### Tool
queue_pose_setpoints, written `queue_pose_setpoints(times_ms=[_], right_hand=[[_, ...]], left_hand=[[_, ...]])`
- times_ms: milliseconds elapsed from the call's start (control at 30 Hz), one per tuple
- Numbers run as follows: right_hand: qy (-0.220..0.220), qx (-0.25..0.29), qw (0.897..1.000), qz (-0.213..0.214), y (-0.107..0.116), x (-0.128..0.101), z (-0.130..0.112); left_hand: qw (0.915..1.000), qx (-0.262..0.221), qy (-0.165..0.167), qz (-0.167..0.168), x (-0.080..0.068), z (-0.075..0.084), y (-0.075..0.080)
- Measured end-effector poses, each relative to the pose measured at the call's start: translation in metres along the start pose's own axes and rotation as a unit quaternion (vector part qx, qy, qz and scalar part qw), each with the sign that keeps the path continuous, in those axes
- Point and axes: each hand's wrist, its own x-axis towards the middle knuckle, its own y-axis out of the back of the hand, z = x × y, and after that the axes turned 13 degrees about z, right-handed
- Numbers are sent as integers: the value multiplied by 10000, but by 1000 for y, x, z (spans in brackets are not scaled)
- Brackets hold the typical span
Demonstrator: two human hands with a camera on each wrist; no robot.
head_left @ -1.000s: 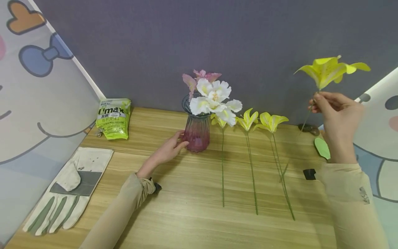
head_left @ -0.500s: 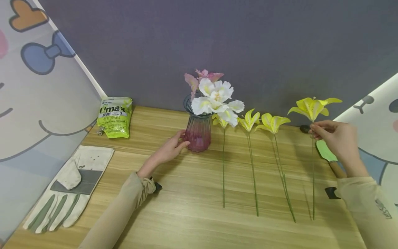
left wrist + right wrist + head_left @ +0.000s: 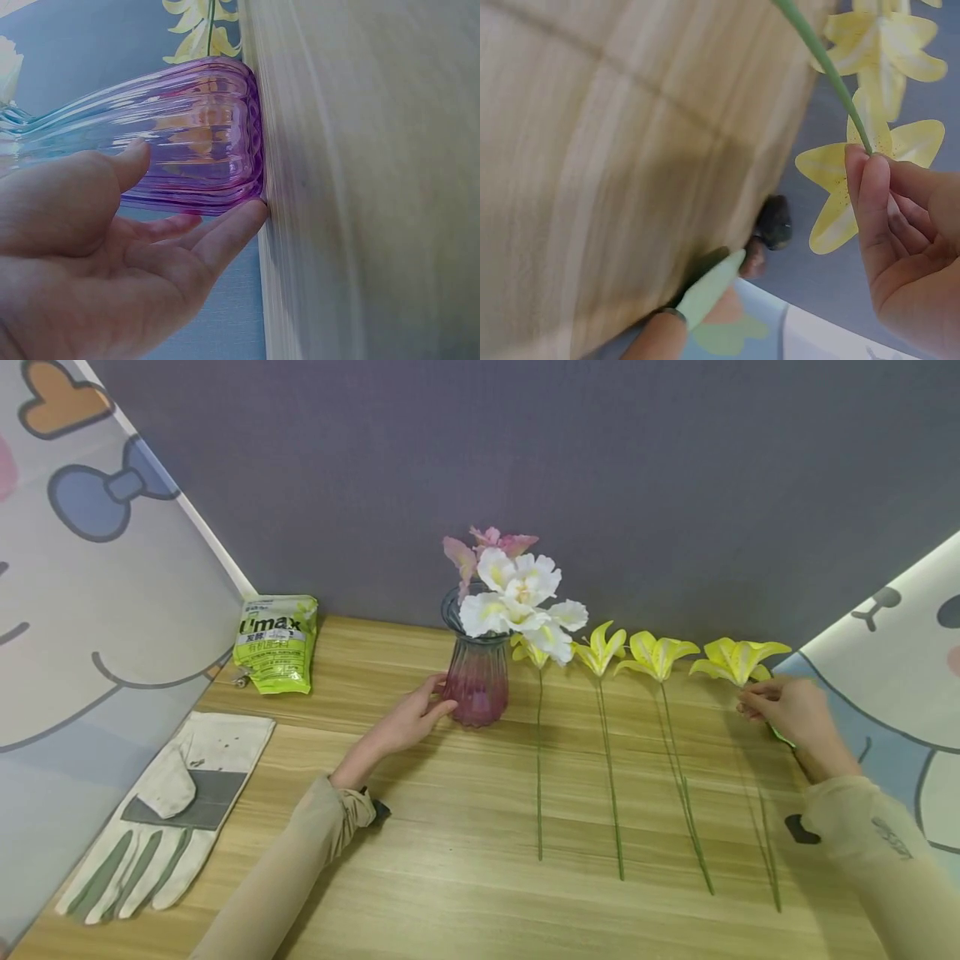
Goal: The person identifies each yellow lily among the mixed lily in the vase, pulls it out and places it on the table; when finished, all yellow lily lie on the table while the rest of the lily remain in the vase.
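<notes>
My left hand [image 3: 411, 718] holds the lower left side of a ribbed glass vase [image 3: 478, 681], its thumb in front. The vase fades from blue-grey at the rim to purple-pink at the base. A white flower [image 3: 517, 593] and a pink flower [image 3: 459, 556] stand in it. At the right, my right hand [image 3: 793, 718] pinches the green stem [image 3: 826, 64] of a yellow lily [image 3: 737, 658] just below the bloom; its stem end lies low over the table. Several more yellow lilies [image 3: 656, 653] lie in a row between the vase and this hand, stems toward me.
A green Umax bag [image 3: 276, 647] stands at the back left, with a white and grey work glove [image 3: 176, 810] in front. By the right edge are a green-bladed tool [image 3: 709, 289] with a brown handle and dark stones [image 3: 774, 223]. A grey wall [image 3: 375, 485] closes the back.
My right hand has come down and slightly left with the yellow lily, bringing it from the air to table level beside the other lilies. My left hand has stayed at the vase.
</notes>
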Motion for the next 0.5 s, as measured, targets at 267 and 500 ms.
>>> queue_pose_setpoints(times_ms=[267, 500], right_hand=[[405, 18, 9990, -179, -18, 6, 8], [329, 222, 9989, -253, -22, 7, 5]], left_hand=[[10000, -61, -28, -1, -2, 0, 0], [9998, -207, 40, -20, -4, -2, 3]])
